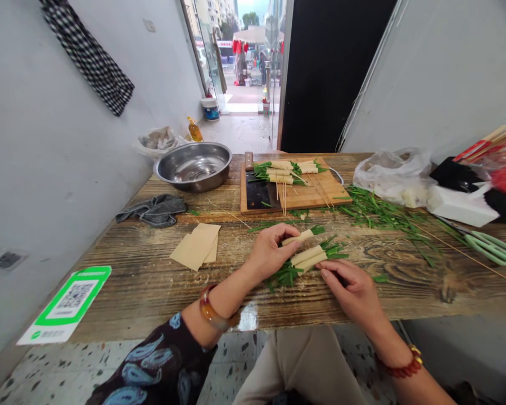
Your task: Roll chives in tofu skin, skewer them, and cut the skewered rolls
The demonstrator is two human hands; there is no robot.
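Observation:
My left hand (274, 250) is closed around a pale beancurd-sheet roll (302, 237) with green chives poking out of its end. Just below it, two more such rolls (310, 259) lie side by side, chives sticking out at both ends. The fingers of my right hand (354, 287) are pinched together at the lower right edge of this pair; what lies between them is hidden. Left of my hands, several flat beancurd sheets (194, 247) overlap on the wooden table (130, 292).
Finished rolls (280, 171) on skewers rest on a cutting board (307, 194) beside a cleaver (259, 191). A steel basin (194, 166) and grey cloth (154, 211) stand left. Loose chives (375, 208), a plastic bag (394, 174) and green-handled scissors (491, 247) lie right.

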